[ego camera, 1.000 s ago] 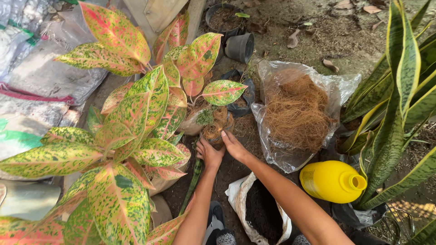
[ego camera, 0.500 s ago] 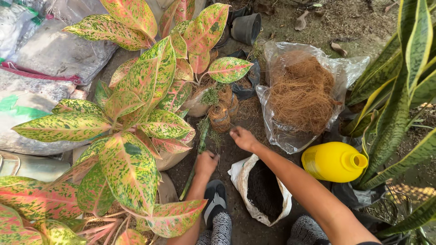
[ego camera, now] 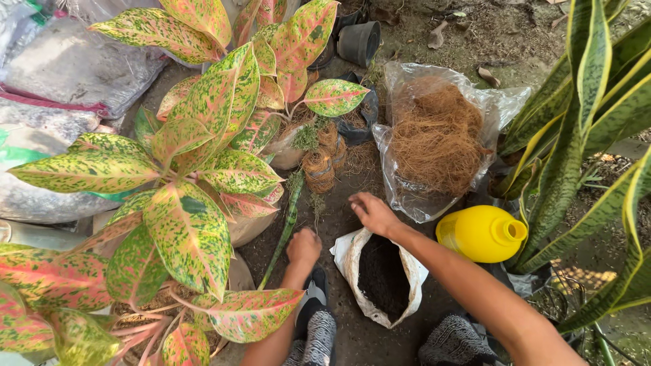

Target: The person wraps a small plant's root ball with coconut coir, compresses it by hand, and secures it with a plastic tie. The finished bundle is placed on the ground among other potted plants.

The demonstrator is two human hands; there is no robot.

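Holding nothing, right hand fingers spread above white bag of dark soil; left hand fisted.

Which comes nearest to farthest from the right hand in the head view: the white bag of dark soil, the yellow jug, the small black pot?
From the right hand:
1. White bag of dark soil, just below the hand, toward the person.
2. Yellow jug, off to the right on the ground.
3. Small black pot, far up at the top, beyond the bag of coconut fibre.
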